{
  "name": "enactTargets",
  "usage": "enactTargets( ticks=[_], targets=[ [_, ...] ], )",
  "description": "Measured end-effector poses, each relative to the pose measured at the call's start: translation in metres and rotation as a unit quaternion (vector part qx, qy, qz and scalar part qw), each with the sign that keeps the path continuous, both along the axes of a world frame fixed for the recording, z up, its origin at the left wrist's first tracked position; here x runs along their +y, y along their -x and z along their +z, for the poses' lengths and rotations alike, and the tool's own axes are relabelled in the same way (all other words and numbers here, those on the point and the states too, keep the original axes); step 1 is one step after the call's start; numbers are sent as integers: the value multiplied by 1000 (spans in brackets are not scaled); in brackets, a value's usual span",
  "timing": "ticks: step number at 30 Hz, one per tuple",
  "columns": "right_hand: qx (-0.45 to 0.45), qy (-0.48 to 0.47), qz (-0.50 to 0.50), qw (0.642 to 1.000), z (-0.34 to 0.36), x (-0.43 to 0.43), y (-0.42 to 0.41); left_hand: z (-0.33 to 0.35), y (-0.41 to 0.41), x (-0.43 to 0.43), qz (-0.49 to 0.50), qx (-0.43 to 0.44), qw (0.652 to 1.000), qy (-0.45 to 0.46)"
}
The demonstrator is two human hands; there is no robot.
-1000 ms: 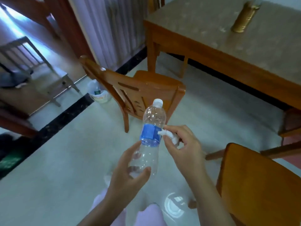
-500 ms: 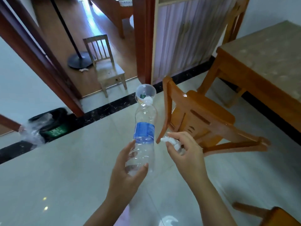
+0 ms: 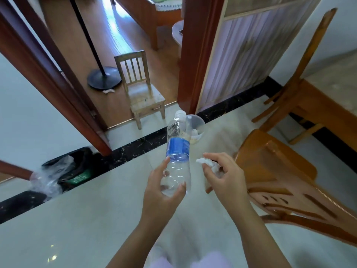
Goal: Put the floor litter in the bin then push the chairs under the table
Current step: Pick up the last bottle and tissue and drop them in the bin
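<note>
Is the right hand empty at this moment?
No, the right hand pinches a crumpled white tissue, while the left hand holds the plastic bottle.

Text check: nothing legible.
Bottle (image 3: 178, 167): a blue label (image 3: 178, 147) wraps the middle. It carries faint pale print, too smeared to resolve any letter, brand or number. The dark mottling in the clear wall above the label does not read as lettering. Bin (image 3: 83, 157): a green panel (image 3: 80, 176) on the side facing the camera carries pale marks. They are motion-blurred, so I cannot tell whether they are characters or a symbol.
</note>
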State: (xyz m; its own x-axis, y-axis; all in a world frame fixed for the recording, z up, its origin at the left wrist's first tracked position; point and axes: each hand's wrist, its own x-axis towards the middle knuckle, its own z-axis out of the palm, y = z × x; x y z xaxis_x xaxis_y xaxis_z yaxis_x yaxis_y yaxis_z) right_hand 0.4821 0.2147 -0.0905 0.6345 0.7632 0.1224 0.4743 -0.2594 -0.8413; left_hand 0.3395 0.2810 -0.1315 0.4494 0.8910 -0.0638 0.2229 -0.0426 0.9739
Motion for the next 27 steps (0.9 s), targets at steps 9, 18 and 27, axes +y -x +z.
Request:
enactTargets(
  ticks=[9, 18, 27],
  targets=[
    [15, 33, -31, 999, -30, 130, -86, -24, -88, 138, -24, 17, 999, 24],
    [40, 31, -92, 994, -41, 265, -203, -26, -215, 288, -73, 38, 997, 7],
    [57, 50, -208, 975, -90, 377, -266, -75, -285, 422, -182, 96, 978, 26]
  ],
)
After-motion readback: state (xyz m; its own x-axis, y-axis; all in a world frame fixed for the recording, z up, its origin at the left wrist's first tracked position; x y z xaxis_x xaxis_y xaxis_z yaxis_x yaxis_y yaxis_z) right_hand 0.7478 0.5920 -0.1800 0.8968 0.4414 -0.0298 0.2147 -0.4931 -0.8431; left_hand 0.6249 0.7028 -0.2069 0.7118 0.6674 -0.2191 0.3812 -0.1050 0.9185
